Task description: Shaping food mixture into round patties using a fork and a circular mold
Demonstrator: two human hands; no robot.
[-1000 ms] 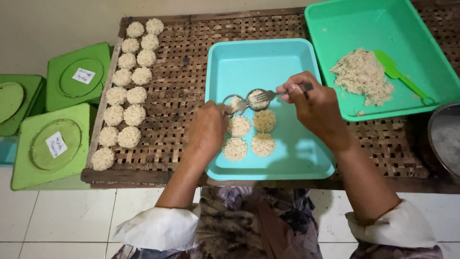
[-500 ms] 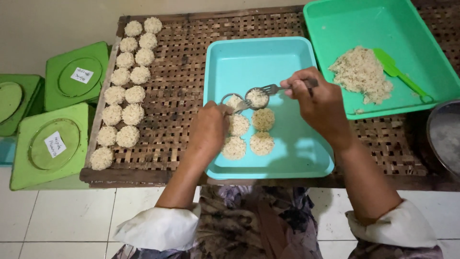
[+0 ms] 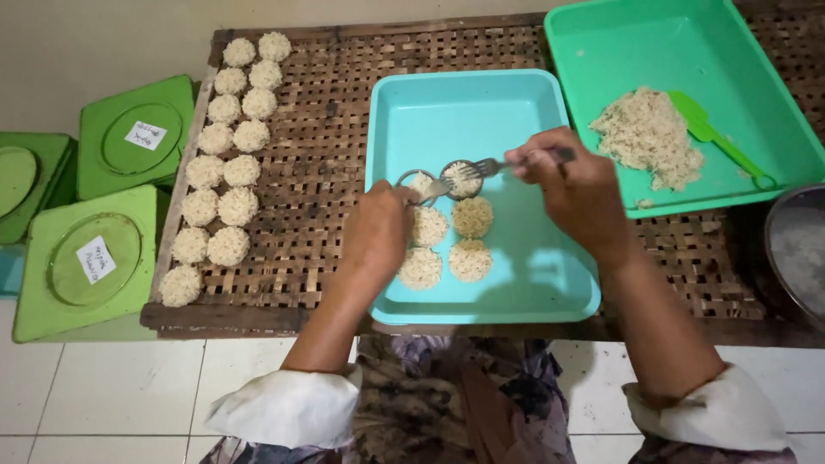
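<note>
Two round metal ring moulds (image 3: 440, 179), packed with pale noodle strands, sit between the hands inside a turquoise tray (image 3: 516, 283); left hand (image 3: 378, 234) pinches one ring, right hand (image 3: 577, 191) grips a fork (image 3: 491, 165) pressing the other. Four formed cakes (image 3: 447, 241) lie just below; green tray (image 3: 773, 77) beyond the right hand holds loose noodles (image 3: 646, 137) and a green spatula (image 3: 718, 139)

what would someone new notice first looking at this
Most likely the two hands over the light blue tray: the right hand holds a fork to a round metal ring mould, with the left hand beside it. Four pressed noodle rounds lie in that tray, and two long rows of rounds line the woven table's left side.
</note>
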